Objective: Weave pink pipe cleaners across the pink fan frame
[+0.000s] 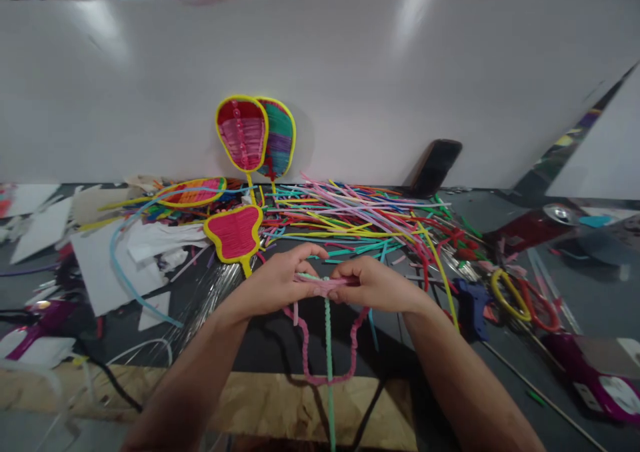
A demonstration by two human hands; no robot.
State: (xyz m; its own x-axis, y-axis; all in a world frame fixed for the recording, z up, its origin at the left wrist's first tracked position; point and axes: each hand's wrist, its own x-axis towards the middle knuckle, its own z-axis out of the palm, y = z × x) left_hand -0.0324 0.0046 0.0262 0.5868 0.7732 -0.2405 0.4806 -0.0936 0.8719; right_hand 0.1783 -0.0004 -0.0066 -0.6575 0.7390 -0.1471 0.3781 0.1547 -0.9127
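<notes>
My left hand (277,279) and my right hand (367,284) meet over the table's front part, both with fingers closed on a small bundle of pink pipe cleaners (326,283). Below them hangs a frame of twisted pink pipe cleaner (306,349), bent into a rounded U. A mint-green pipe cleaner stem (329,345) runs down its middle, past the frame's bottom. My fingers hide part of the bundle and the frame's upper end. Just left of my left hand is a pink wrapped paddle shape with a yellow rim (235,233).
Loose coloured pipe cleaners (345,212) cover the back. Two yellow-rimmed paddles (243,132) lean on the white board (350,72). To the right are a phone (437,165), a red can (535,229), scissors (510,295) and a blue glue gun (473,305). Paper (117,265) lies left.
</notes>
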